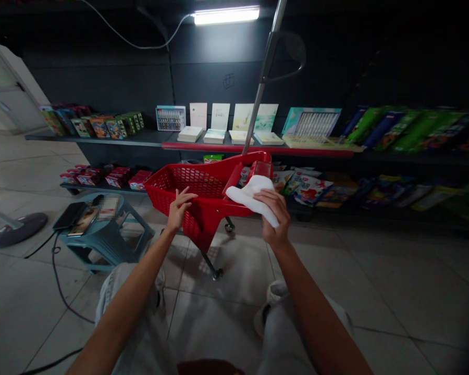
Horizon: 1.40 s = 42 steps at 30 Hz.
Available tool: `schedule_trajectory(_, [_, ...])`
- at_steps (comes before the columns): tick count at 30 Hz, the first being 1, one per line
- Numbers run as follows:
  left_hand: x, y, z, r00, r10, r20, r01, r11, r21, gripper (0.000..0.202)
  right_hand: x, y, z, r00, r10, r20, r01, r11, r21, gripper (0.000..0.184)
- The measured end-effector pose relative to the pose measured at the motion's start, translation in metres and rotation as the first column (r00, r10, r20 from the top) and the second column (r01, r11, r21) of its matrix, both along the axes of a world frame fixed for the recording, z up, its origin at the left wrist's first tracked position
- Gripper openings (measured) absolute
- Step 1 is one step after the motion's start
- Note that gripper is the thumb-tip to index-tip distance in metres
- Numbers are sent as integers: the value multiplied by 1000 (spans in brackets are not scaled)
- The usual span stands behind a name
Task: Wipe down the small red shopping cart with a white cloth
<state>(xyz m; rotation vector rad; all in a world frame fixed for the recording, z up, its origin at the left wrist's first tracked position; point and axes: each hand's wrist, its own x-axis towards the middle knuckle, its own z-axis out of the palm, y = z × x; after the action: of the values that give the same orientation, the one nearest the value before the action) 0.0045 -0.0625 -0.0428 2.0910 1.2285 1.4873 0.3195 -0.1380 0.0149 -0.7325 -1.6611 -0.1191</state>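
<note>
Red cart [197, 221] with white cloth [248, 196], on floor [320, 271].
Cloth: at cart's 3 o'clock end; fingers of right hand [276, 216] clamped on it. Left hand [177, 208]: at cart's near rim, 8 o'clock of its centre; fingers spread apart; rim contact uncertain. Stool [105, 239]: 8 o'clock from cart. Books [214, 136]: on shelf [297, 150], 12 o'clock beyond cart.
</note>
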Motion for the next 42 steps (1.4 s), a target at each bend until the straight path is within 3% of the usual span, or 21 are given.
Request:
schedule_trajectory(3, [9, -11, -6, 996, 47, -74, -44, 998, 42, 42, -6, -8, -5, 999, -28, -42, 28, 1000, 2, 32])
schedule_trajectory(6, [22, -28, -11, 981, 87, -171, -74, 994, 83, 61, -12, -15, -7, 998, -36, -44, 36, 999, 2, 34])
schedule_trajectory(9, [37, -46, -10, 965, 83, -249, -48, 989, 143, 82, -15, -21, -6, 999, -21, -29, 22, 1000, 11, 35])
schedule_trajectory(13, [57, -61, -7, 936, 92, -339, -20, 978, 210, 94, -21, -28, -4, 1000, -21, 1, 21, 1000, 13, 39])
schedule_trajectory(19, [77, -61, -22, 948, 248, -199, -202, 953, 227, 114, -34, -40, 3, 994, -1, 107, 2, 1000, -4, 44])
schedule_trajectory(22, [71, -55, -29, 951, 268, -151, -243, 956, 167, 118, -38, -41, 13, 980, 35, 198, -29, 999, -33, 46])
schedule_trajectory(28, [44, -40, -28, 973, 178, -144, -165, 981, 100, 116, -33, -17, 31, 926, 149, 346, -116, 987, -114, 43])
schedule_trajectory(38, [11, -2, -24, 993, 4, -116, 5, 997, 80, 118, -24, 29, 40, 925, 83, 371, -20, 985, -170, 37])
schedule_trajectory(42, [1, 7, -25, 990, -21, -138, 27, 999, 47, 119, 1, 54, 32, 958, -79, 277, 136, 972, -193, 39])
